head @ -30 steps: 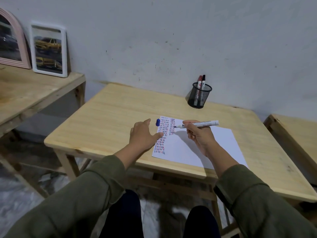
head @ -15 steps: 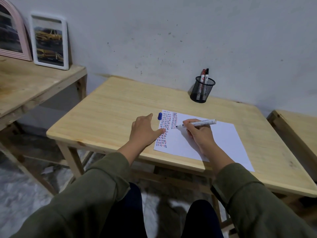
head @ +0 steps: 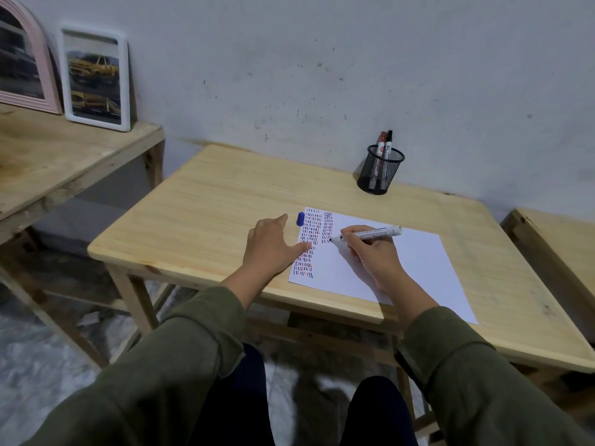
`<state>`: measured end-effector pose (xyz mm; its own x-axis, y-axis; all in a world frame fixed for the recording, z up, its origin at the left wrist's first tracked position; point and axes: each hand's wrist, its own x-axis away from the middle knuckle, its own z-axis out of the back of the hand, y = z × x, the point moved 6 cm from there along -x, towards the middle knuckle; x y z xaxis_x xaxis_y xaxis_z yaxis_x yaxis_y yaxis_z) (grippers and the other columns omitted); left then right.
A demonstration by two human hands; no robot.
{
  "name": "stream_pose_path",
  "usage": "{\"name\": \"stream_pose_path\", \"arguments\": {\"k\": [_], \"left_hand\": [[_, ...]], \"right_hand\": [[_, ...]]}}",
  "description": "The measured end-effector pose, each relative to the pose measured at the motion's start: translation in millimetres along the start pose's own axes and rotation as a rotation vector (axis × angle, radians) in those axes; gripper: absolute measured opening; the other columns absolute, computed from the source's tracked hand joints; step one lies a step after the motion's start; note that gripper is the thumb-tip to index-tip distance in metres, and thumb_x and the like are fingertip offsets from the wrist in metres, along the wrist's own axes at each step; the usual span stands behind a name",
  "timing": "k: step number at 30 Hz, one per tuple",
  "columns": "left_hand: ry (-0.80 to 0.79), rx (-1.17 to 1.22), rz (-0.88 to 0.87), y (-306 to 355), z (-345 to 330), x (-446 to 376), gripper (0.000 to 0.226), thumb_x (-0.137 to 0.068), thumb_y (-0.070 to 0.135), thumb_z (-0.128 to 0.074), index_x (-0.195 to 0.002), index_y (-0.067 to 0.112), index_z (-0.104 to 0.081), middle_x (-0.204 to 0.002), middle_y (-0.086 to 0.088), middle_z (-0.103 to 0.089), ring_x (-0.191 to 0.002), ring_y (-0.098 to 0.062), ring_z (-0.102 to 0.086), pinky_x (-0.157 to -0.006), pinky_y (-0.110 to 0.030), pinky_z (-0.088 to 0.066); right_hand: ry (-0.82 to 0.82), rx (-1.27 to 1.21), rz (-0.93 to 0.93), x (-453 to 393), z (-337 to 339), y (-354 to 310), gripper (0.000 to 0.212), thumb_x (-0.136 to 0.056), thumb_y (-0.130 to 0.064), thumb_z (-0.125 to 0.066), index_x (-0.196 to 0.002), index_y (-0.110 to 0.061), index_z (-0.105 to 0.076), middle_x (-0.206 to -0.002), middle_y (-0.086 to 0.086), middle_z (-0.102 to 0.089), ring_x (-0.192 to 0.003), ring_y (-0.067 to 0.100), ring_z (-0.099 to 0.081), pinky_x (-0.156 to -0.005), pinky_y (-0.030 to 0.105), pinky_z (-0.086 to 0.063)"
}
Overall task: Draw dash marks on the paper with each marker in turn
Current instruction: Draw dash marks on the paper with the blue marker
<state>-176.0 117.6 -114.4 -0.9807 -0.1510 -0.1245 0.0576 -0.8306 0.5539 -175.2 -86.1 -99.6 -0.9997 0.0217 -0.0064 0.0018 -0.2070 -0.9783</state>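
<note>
Hands split the work: the left hand lies spread, pinning the paper's left edge to the worktop, while the right hand pinches the marker, whose tip could smear fresh dashes if that wrist drags.

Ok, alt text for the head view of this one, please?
A person's right hand holds a marker with its tip on white paper beside columns of dashes, while the left hand steadies the paper's edge. A blue cap and mesh pen cup sit on the wooden table.

The right hand covers the paper beneath its fingers; marker print too small to read.
</note>
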Motion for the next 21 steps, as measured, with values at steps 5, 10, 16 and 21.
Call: {"name": "stream_pose_path", "arguments": {"k": [5,10,16,21], "left_hand": [[0.004,0.010,0.003,-0.2,0.2,0.7,0.092,-0.073,0.061,-0.063,-0.146,0.016,-0.032,-0.145,-0.004,-0.046,-0.137,-0.022,-0.034,-0.110,-0.039,-0.030],[0.011,0.016,-0.002,0.8,1.0,1.0,0.091,-0.073,0.061,-0.063,-0.146,0.016,-0.033,-0.143,-0.005,-0.047,-0.136,-0.022,-0.035,-0.109,-0.038,-0.030],[0.006,0.023,0.011,-1.4,-0.6,0.6,0.091,-0.072,0.063,-0.063,-0.145,0.017,-0.034,-0.142,-0.005,-0.048,-0.135,-0.023,-0.036,-0.108,-0.038,-0.031],[0.019,0.098,0.014,-0.1,1.9,-2.4,0.075,-0.080,0.054,-0.061,-0.143,0.021,-0.037,-0.140,0.001,-0.053,-0.134,-0.021,-0.039,-0.107,-0.039,-0.030]], "right_hand": [[-0.001,0.021,0.001,1.3,0.1,-2.2,0.011,-0.086,-0.021,-0.063,-0.090,-0.018,-0.072,-0.080,-0.003,-0.064,-0.078,0.012,-0.057,-0.065,0.018,-0.044],[-0.005,0.019,-0.005,2.8,-0.7,-3.9,0.013,-0.087,-0.019,-0.062,-0.095,-0.013,-0.071,-0.080,-0.002,-0.063,-0.076,0.010,-0.057,-0.057,0.010,-0.044],[-0.011,0.010,0.025,4.7,0.4,-8.7,0.015,-0.087,-0.012,-0.059,-0.094,-0.003,-0.069,-0.074,0.000,-0.061,-0.068,0.007,-0.055,-0.051,0.007,-0.042],[-0.025,-0.049,-0.009,3.4,2.6,-5.2,0.010,-0.088,-0.017,-0.060,-0.093,-0.016,-0.070,-0.075,-0.001,-0.061,-0.072,0.012,-0.053,-0.060,0.015,-0.043]]}}
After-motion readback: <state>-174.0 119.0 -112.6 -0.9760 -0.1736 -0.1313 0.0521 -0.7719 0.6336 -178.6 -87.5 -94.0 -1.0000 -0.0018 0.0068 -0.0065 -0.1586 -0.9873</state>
